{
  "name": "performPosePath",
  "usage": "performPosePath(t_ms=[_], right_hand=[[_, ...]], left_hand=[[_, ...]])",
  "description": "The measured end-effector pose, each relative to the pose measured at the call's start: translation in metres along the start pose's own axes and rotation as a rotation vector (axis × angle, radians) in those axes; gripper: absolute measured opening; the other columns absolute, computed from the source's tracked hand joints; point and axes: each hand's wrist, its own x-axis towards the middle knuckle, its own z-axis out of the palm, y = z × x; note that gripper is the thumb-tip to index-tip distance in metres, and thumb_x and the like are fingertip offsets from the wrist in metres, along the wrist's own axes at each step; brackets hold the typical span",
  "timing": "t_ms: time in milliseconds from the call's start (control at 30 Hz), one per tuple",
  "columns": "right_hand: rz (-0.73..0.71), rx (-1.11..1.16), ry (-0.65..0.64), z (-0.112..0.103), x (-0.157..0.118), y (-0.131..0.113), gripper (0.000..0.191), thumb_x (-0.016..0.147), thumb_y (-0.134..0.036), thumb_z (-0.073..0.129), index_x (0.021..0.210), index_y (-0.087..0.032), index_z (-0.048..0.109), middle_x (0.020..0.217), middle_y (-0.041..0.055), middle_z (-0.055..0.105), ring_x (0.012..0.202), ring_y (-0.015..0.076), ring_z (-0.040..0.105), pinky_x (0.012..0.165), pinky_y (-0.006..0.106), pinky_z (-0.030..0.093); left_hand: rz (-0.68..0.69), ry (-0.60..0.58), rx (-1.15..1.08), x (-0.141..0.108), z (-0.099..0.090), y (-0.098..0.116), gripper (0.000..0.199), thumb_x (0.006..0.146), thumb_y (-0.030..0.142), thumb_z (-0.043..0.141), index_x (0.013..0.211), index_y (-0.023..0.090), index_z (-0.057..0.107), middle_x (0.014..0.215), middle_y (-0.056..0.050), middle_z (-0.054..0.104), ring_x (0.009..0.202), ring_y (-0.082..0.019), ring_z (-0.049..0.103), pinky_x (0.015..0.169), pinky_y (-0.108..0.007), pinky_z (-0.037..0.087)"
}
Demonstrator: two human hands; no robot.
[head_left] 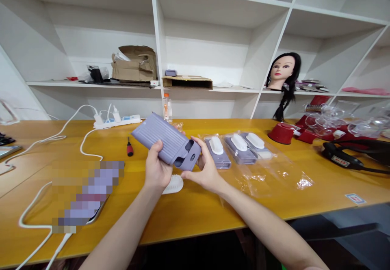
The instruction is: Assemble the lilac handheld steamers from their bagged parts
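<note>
Left hand [157,168] cradles a lavender ribbed case [161,137] from below, with the thumb along its face, while right hand [204,165] pinches the case's slotted end [189,153] between thumb and fingers. The hands are apart, each clamped on its own part of the case. The case is tilted in the air above a yellow table [195,217], with a white brush [174,184] lying just beneath. This split grip steadies the body and leaves the end free to handle. Bagged lavender items [217,156] lie to the right, a screwdriver [129,147] to the left.
</note>
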Motion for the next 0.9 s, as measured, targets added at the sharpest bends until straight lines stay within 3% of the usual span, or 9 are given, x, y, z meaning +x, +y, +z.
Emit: performPosePath(t_ms=[200, 367, 567, 733, 900], right_hand=[[0.023, 0.14, -0.004, -0.005, 0.006, 0.002, 0.08, 0.056, -0.021, 0.078, 0.122, -0.031, 0.033, 0.126, 0.005, 0.039, 0.111, 0.0196, 0.047, 0.09, 0.035, 0.045], [0.137, 0.349, -0.105, -0.016, 0.015, 0.002, 0.083, 0.049, -0.013, 0.08, 0.115, -0.034, 0.033, 0.116, 0.0025, 0.043, 0.096, 0.0175, 0.054, 0.076, 0.032, 0.05], [0.219, 0.452, -0.304, -0.038, 0.021, -0.005, 0.086, 0.05, -0.019, 0.082, 0.119, -0.036, 0.033, 0.124, 0.0044, 0.046, 0.095, 0.0196, 0.057, 0.077, 0.037, 0.05], [0.201, 0.49, -0.34, -0.045, 0.022, -0.007, 0.089, 0.048, -0.021, 0.083, 0.119, -0.037, 0.032, 0.124, 0.0059, 0.048, 0.104, 0.0234, 0.056, 0.083, 0.042, 0.047], [0.2, 0.489, -0.357, -0.048, 0.024, -0.006, 0.088, 0.05, -0.021, 0.081, 0.121, -0.035, 0.032, 0.122, 0.0065, 0.05, 0.102, 0.024, 0.059, 0.088, 0.046, 0.044]], left_hand=[[0.16, -0.132, -0.022, -0.002, 0.0, 0.019, 0.042, 0.069, 0.036, 0.06, 0.109, 0.022, 0.06, 0.11, -0.007, 0.065, 0.106, -0.03, 0.058, 0.084, -0.039, 0.051], [0.384, -0.092, -0.081, 0.005, -0.008, 0.045, 0.043, 0.069, 0.043, 0.057, 0.107, 0.023, 0.059, 0.111, -0.006, 0.064, 0.108, -0.029, 0.056, 0.073, -0.035, 0.054], [0.358, 0.006, -0.11, 0.016, -0.018, 0.053, 0.036, 0.072, 0.04, 0.051, 0.101, 0.022, 0.06, 0.111, -0.007, 0.064, 0.104, -0.028, 0.058, 0.066, -0.032, 0.054], [0.275, 0.021, -0.13, 0.02, -0.019, 0.046, 0.039, 0.072, 0.037, 0.052, 0.107, 0.02, 0.059, 0.108, -0.008, 0.065, 0.102, -0.028, 0.06, 0.072, -0.034, 0.054], [0.165, 0.029, -0.085, 0.023, -0.021, 0.035, 0.041, 0.072, 0.034, 0.053, 0.11, 0.019, 0.058, 0.106, -0.009, 0.066, 0.096, -0.029, 0.063, 0.065, -0.033, 0.054]])
